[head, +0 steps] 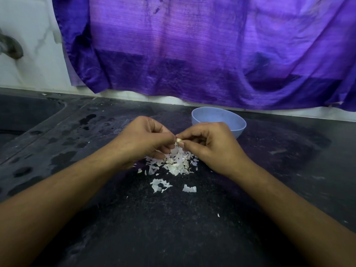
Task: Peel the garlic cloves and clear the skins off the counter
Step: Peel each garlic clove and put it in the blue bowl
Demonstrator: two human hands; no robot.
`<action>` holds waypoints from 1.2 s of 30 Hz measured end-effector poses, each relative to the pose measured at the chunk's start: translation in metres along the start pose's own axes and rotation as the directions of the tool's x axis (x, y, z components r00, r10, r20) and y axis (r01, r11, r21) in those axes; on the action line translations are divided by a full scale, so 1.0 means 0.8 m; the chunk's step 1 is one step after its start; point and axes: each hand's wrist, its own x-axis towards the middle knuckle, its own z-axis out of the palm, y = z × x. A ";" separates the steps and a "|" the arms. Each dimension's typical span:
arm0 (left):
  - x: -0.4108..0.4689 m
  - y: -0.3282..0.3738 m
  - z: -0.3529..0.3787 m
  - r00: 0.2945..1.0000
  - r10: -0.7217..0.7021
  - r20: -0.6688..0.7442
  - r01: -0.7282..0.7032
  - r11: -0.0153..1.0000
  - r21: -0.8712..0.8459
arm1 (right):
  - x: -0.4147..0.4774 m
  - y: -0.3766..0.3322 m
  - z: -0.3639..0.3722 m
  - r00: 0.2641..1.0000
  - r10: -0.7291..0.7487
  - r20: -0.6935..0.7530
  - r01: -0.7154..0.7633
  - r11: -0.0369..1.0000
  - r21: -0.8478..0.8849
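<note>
Both hands [178, 140] pinch one garlic clove [179, 140] over the skins [178, 160] on the desk [173, 218]; clove small, slippery (grip its ends); skins featherlight.

We see a dark speckled worktop [173, 228], wet in patches toward its left edge beside a sunken sink [23, 116]. Along its far edge, purple cloth [192, 45] hangs over a white marbled wall [28, 31]; a grey tap [11, 48] juts out at the left.
</note>
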 end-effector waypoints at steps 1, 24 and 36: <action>0.000 -0.001 0.001 1.000 -0.001 -0.002 0.001 1.000 0.012 | 0.000 0.000 0.001 1.000 0.006 0.008 -0.006 1.000 0.002; -0.001 -0.001 0.001 0.996 0.047 0.078 -0.039 0.994 -0.098 | 0.005 0.005 0.004 0.996 0.058 -0.066 -0.039 0.964 0.264; -0.003 0.005 -0.001 0.996 -0.007 0.094 0.021 0.988 -0.153 | 0.003 0.000 -0.004 0.996 0.081 -0.039 -0.070 0.973 0.219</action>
